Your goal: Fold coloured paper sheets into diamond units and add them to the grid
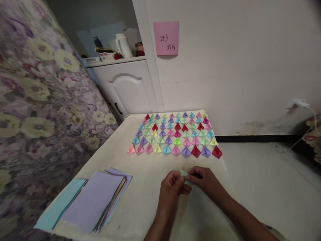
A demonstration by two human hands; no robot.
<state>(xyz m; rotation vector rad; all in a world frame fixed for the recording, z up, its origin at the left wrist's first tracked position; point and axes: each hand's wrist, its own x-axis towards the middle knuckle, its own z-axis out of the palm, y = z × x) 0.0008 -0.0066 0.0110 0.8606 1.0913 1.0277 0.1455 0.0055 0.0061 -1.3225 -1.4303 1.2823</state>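
A small pale green piece of folded paper (pixel 184 173) is held up above the near part of the cream-covered table (pixel 145 187). My left hand (pixel 174 183) pinches it from the left, thumb on top and fingers curled beneath. From the right, my right hand (pixel 200 176) grips its edge between thumb and fingertips. Part of the paper is hidden by my fingers. Beyond both hands lie rows of small folded paper pieces (pixel 177 142) in pink, purple, red, green, blue and yellow.
A stack of coloured paper sheets (pixel 97 194), purple on top, lies at the table's left beside light blue sheets (pixel 65 199). Floral curtain (pixel 45 100) hangs at left. Behind stand a white cabinet (pixel 127 87) and a wall with a pink note (pixel 166 38).
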